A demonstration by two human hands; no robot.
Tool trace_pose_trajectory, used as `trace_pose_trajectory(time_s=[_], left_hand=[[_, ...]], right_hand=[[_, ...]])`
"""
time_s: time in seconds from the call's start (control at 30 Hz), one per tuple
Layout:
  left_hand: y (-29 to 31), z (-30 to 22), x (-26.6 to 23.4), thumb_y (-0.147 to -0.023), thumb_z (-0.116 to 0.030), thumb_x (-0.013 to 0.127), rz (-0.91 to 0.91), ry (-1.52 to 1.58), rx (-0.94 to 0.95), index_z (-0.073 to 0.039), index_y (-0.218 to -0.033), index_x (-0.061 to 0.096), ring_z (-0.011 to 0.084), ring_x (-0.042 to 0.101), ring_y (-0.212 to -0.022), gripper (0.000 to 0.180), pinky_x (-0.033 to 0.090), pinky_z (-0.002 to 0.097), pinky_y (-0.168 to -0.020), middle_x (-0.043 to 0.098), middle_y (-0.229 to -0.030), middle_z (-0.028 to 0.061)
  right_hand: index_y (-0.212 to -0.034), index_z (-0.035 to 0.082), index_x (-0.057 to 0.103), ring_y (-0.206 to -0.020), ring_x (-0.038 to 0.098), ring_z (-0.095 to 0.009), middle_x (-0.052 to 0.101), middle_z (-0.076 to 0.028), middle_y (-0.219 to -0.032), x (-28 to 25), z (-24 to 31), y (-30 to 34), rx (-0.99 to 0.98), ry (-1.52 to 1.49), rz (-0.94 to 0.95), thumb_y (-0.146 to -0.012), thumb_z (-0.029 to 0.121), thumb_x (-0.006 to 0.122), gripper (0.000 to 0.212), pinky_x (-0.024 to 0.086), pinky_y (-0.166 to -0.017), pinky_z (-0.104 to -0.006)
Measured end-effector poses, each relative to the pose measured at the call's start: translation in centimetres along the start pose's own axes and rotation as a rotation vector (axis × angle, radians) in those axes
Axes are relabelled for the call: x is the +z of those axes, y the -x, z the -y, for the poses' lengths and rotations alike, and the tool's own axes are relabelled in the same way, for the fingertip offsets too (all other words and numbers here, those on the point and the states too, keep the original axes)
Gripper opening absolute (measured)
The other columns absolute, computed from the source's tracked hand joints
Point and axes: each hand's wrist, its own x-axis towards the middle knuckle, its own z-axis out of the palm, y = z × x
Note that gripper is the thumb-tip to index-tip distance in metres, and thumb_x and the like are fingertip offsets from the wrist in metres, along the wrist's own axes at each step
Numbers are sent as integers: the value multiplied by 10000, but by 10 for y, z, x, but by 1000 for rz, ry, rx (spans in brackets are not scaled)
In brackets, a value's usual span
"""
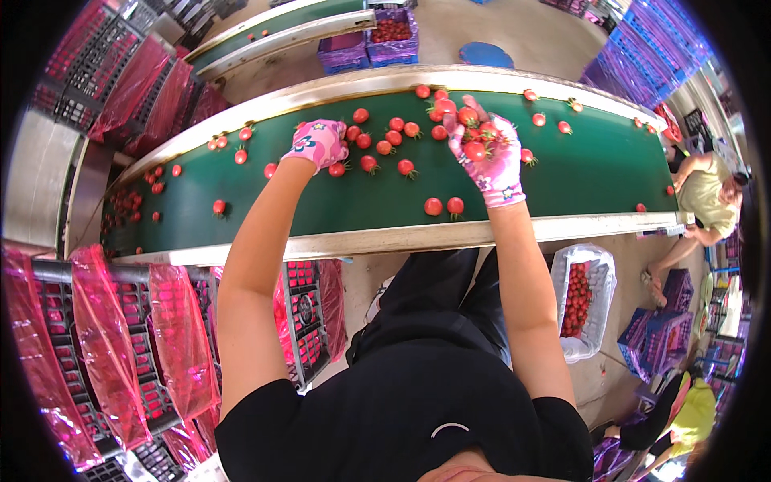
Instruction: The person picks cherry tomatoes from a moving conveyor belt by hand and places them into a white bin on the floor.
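Both hands wear pink flowered gloves over a green conveyor belt (554, 173) strewn with small red tomatoes (386, 148). My right hand (496, 161) is turned palm up, with several tomatoes (475, 151) cupped in its palm and fingers; some show green stems. Further left, my left hand (317, 146) is low over the belt with its fingers curled in. Tomatoes lie right beside its fingertips, and whether one is inside its grip is hidden. Two tomatoes (434, 206) rest near the belt's front edge, between the hands.
Pale rails (385, 238) border the belt. A lined crate of tomatoes (585, 301) stands below on the right. Black crates with pink film (112, 345) fill the left. Two people (707, 193) are at the right. Beyond the belt are purple-wrapped crates (393, 48) and a blue round object (486, 55).
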Motion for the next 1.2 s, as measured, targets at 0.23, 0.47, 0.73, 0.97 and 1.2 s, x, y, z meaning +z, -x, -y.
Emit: trace_pose_trajectory(time_s=[0.23,0.47,0.73,0.97,1.2], left_hand=[[-7,-16,-5,-710,-239,745,70,57,15,-104,-940,682,270,685,-831,274,537,375,-730,699,-893,107],[12,-25,-2,-916,-247,625,9,1637,29,-31,-1136,609,155,595,-745,308,436,231,-537,679,-974,109],[-6,-114,46,-960,-271,505,418,2617,591,-58,-1123,597,202,603,-790,284,474,268,-576,650,-1025,84],[13,-226,67,-912,-106,560,-293,2116,270,-42,-1133,616,199,608,-1020,237,523,343,-860,649,-1084,86],[95,-337,86,-864,-29,627,-192,1753,693,-47,-1122,599,243,556,-1109,261,484,364,-905,579,-1180,108]], right_hand=[[-1258,-8,542,-1209,509,-404,545,-205,-1309,-3,7,2,-52,-51,86,-896,246,541,443,491,-956,-442],[-1231,32,535,-1152,546,-418,541,-215,-1312,4,-2,3,-80,7,30,-887,268,553,417,501,-897,-459],[-1118,102,491,-854,639,-367,602,-254,-1072,2,-11,9,-210,108,-221,-933,286,517,262,546,-727,-413],[-1239,20,565,-1050,580,-164,598,-90,-1139,-4,-23,41,-552,240,-155,-925,155,597,343,476,-933,-315],[-1249,26,570,-1018,580,-144,611,-72,-1140,5,2,164,-899,344,-269,-924,199,620,372,470,-916,-281]])
